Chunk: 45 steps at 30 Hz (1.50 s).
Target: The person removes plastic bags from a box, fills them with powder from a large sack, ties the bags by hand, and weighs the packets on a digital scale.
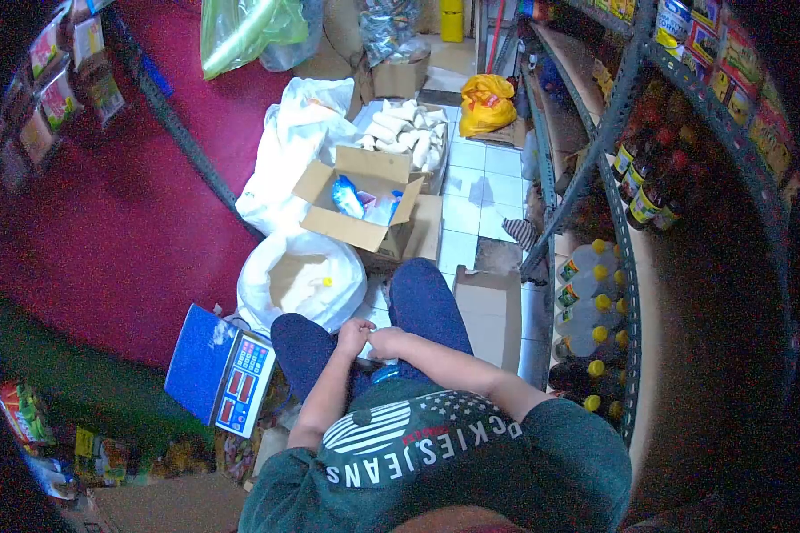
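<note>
By the floor's [468, 182] left edge, the open sack [251, 291] seems heavy but soft — best held by its rim [354, 266]. Left hand [354, 337] and right hand [388, 342] touch — can't tell if pinching anything.

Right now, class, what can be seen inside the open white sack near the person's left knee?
Inside the white sack, a pale, loose filling shows, with a small yellow item at its surface. Whatever lies deeper is covered by the filling and cannot be seen.
</note>
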Each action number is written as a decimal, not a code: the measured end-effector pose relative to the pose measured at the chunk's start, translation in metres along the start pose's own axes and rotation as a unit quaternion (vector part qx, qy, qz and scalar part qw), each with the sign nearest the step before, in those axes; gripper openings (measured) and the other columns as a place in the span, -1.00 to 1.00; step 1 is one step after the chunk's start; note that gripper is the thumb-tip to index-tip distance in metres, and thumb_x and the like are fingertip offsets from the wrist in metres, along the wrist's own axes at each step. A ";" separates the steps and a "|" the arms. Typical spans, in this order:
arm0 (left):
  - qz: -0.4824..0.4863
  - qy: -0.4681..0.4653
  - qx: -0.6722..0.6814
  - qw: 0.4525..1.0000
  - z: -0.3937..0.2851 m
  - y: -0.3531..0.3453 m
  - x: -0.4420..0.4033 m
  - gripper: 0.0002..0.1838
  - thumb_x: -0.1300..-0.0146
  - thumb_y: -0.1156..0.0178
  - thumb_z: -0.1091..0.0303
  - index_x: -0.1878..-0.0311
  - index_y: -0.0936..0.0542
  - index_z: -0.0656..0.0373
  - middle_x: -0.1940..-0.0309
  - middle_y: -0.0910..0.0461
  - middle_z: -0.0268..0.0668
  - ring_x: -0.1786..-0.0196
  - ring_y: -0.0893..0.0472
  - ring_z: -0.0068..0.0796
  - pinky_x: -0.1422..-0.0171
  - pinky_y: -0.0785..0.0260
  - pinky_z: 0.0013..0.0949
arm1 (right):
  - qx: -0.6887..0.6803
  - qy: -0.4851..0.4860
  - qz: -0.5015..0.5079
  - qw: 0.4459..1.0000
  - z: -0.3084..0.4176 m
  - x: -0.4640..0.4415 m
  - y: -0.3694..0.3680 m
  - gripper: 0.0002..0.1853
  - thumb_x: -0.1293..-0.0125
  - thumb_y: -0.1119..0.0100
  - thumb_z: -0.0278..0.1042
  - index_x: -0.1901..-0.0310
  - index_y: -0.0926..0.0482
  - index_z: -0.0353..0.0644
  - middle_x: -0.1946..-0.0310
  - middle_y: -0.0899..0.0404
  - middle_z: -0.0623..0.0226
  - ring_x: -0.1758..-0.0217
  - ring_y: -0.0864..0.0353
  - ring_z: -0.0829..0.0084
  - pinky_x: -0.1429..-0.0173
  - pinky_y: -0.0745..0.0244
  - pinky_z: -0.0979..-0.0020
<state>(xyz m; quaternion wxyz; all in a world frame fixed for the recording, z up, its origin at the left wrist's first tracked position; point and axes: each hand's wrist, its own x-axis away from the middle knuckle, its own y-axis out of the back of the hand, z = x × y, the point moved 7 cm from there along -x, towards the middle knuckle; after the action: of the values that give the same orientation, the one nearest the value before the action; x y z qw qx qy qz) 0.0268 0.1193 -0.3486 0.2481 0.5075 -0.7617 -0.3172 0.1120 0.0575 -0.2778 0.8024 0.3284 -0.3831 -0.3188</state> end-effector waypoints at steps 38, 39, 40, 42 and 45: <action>0.038 0.110 -0.083 0.990 0.002 0.020 0.014 -0.76 -0.03 -0.11 0.35 0.22 -0.64 0.09 0.19 -0.54 -0.03 0.09 -0.54 -0.11 -0.02 -0.37 -0.16 | -0.015 0.024 0.007 1.000 -0.003 -0.033 -0.021 -0.59 -0.11 -0.10 -0.10 0.07 -0.50 -0.19 0.24 -0.58 -0.01 0.17 -0.57 0.04 0.02 -0.43 0.13; 0.037 0.153 -0.076 0.985 0.007 0.021 0.015 -0.77 -0.04 -0.10 0.35 0.22 -0.64 0.09 0.19 -0.54 -0.03 0.09 -0.54 -0.11 -0.02 -0.37 -0.16 | -0.042 0.021 0.006 0.999 -0.004 -0.036 -0.021 -0.59 -0.11 -0.10 -0.11 0.06 -0.49 -0.18 0.24 -0.58 -0.01 0.16 -0.57 0.03 0.02 -0.43 0.13; 0.038 0.197 -0.069 0.977 0.007 0.024 0.020 -0.77 -0.04 -0.08 0.35 0.23 -0.64 0.10 0.19 -0.54 -0.03 0.08 -0.53 -0.10 -0.02 -0.36 -0.16 | -0.071 0.015 0.009 0.997 -0.003 -0.035 -0.021 -0.59 -0.11 -0.11 -0.11 0.05 -0.49 -0.17 0.24 -0.58 -0.01 0.16 -0.57 0.02 0.03 -0.43 0.13; -0.017 0.134 -0.065 0.989 -0.002 0.036 0.016 -0.77 -0.05 -0.07 0.35 0.25 -0.63 0.13 0.19 -0.54 -0.03 0.09 -0.52 -0.08 -0.02 -0.36 -0.15 | -0.100 0.045 -0.052 0.993 0.005 -0.025 0.000 -0.59 -0.11 -0.11 -0.13 0.04 -0.48 -0.16 0.23 -0.57 -0.01 0.16 -0.56 0.00 0.05 -0.43 0.11; -0.085 0.056 -0.050 0.994 -0.016 0.065 0.006 -0.79 0.01 -0.07 0.37 0.31 -0.62 0.18 0.24 -0.54 -0.06 0.14 -0.52 -0.06 0.00 -0.35 -0.16 | -0.185 0.077 -0.114 0.973 -0.003 -0.031 0.006 -0.63 -0.12 -0.12 -0.18 0.05 -0.48 -0.15 0.30 -0.58 0.03 0.25 -0.59 0.11 0.14 -0.45 0.18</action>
<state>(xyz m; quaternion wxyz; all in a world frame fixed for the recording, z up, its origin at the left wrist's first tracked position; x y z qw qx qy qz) -0.0040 0.1283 -0.2901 0.2872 0.5741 -0.6844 -0.3457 0.1007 0.0858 -0.2876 0.8347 0.2390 -0.2147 -0.4473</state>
